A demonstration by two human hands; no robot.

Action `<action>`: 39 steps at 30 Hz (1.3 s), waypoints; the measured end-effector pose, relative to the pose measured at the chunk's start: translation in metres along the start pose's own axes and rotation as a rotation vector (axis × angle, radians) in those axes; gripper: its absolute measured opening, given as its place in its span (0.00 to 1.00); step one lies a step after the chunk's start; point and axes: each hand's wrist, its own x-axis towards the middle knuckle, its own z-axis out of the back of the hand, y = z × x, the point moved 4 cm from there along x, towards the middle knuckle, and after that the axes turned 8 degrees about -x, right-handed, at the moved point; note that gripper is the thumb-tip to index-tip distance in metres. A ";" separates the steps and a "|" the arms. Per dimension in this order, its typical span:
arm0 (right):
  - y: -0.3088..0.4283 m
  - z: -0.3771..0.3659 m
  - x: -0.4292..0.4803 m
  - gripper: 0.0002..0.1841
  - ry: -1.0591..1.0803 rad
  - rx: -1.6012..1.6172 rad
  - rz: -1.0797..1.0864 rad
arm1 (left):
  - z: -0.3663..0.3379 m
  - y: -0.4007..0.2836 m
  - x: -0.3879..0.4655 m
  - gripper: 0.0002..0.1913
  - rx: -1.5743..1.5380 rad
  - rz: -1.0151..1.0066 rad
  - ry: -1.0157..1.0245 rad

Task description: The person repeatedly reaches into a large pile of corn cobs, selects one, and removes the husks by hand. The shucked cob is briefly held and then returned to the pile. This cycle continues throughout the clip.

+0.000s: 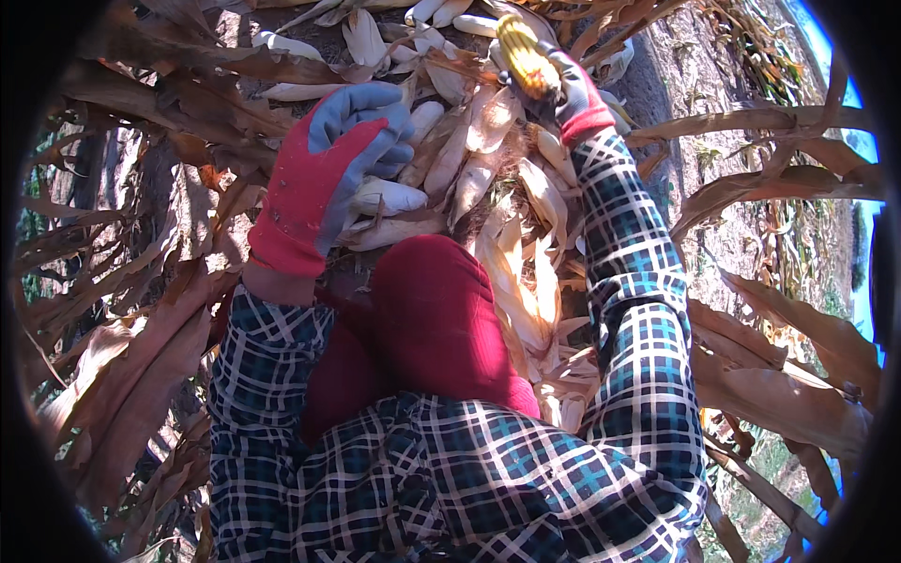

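A husked yellow ear of corn (526, 60) is gripped in my right hand (574, 95), which wears a red and dark glove, at the upper right over a heap of corn. My left hand (338, 169), in a red and grey glove, is raised at the left of the heap with its fingers curled and apart, and nothing shows in it. Pale ears in their husks (391, 197) lie just beside and beyond it. Loose, opened husks (542, 295) lie to the right of my knee, with brown corn silk (517, 151) above them.
My bent knee (433, 295) in red cloth is at the centre, close to the heap. Dry corn stalks and leaves (148, 366) crowd the left side, and more stalks (760, 119) reach in from the right. Sunlit soil (711, 84) lies past my right arm.
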 end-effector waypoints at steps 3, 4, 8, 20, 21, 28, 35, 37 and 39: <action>0.074 -0.011 0.023 0.21 0.034 -0.638 0.547 | 0.001 -0.010 -0.006 0.22 0.101 0.067 -0.158; 0.084 -0.019 0.027 0.20 0.110 -0.867 0.703 | -0.002 -0.015 -0.009 0.21 0.124 0.046 -0.139; 0.003 0.022 0.032 0.18 0.095 -0.430 0.358 | -0.006 -0.026 -0.013 0.21 0.126 -0.010 -0.125; -0.356 0.123 -0.057 0.13 -0.265 0.074 -0.557 | -0.016 -0.031 -0.016 0.23 0.052 0.022 -0.189; -0.348 0.114 -0.060 0.14 -0.301 -0.084 -0.511 | -0.015 -0.030 -0.015 0.23 0.029 0.023 -0.188; -0.263 0.147 -0.134 0.21 -0.447 -0.454 -0.585 | 0.000 -0.020 -0.010 0.21 -0.044 -0.011 -0.055; -0.114 0.103 -0.179 0.18 -0.495 -0.819 -0.166 | 0.002 0.003 0.012 0.24 0.127 -0.039 0.130; -0.073 0.059 -0.182 0.17 -0.395 -1.238 0.090 | 0.005 0.014 0.017 0.29 0.314 -0.049 0.163; -0.045 0.016 -0.194 0.17 -0.269 -1.249 0.151 | 0.000 0.026 0.017 0.36 0.569 -0.139 0.220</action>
